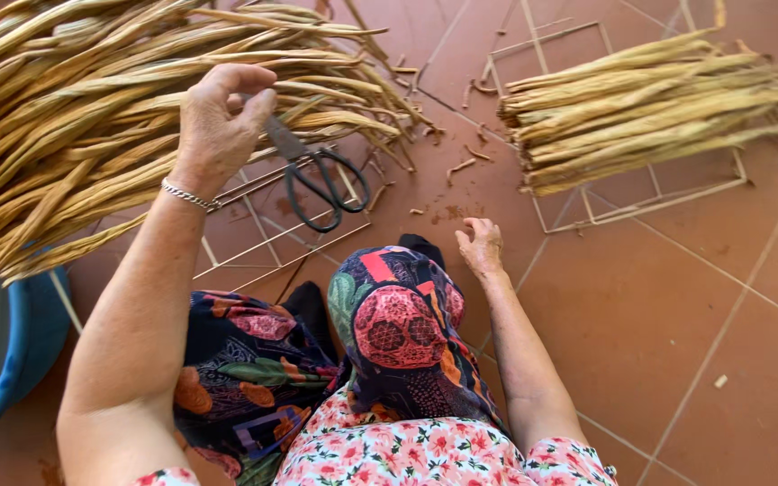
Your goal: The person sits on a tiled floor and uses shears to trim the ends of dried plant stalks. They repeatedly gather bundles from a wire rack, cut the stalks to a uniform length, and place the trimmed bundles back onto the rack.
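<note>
My left hand (pixel 220 121), with a silver bracelet on the wrist, is raised against a big heap of long dried tan strips (pixel 65 117) at the upper left. Its fingers pinch the blade end of black-handled scissors (pixel 321 175), which hang down over the floor. My right hand (pixel 480 245) rests loosely curled on my raised knee, holding nothing. A second, neater bundle of dried strips (pixel 650 103) lies on a thin wire frame (pixel 641 202) at the upper right.
I sit on a terracotta tile floor (pixel 677 315) in a patterned skirt. A blue tub (pixel 11 351) stands at the lower left. Another wire frame (pixel 281 243) lies under the scissors. Short cut scraps (pixel 461 166) are scattered between the bundles.
</note>
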